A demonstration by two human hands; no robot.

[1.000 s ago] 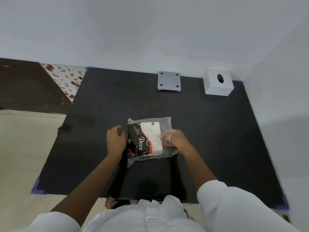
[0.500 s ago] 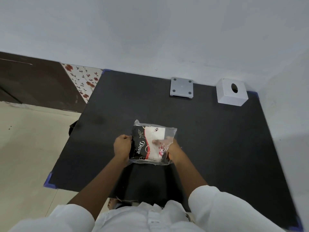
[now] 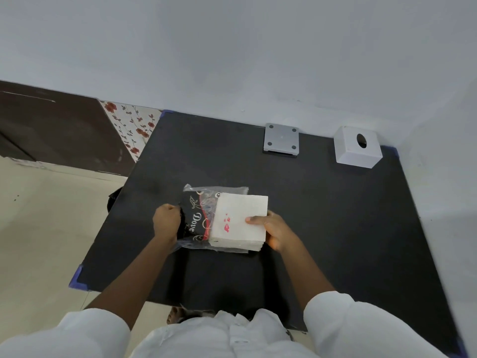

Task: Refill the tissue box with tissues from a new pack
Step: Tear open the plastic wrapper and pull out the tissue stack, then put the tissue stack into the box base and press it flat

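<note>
Black table (image 3: 322,215), blue tape on corners. On it: grey plate (image 3: 281,138) w/ 4 screws at far edge, white tissue box (image 3: 357,148) in far-right corner, well apart from plastic tissue pack (image 3: 198,218) near centre, partly lifted by both hands.

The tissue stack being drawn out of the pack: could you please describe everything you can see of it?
The tissue stack is a square block of white, textured sheets with small red marks on top. It lies flat, roughly half out of the open right end of the clear-and-black plastic wrapper, over the black mat. The right hand pinches its right edge, thumb on top; the left hand grips the wrapper's other end.
</note>
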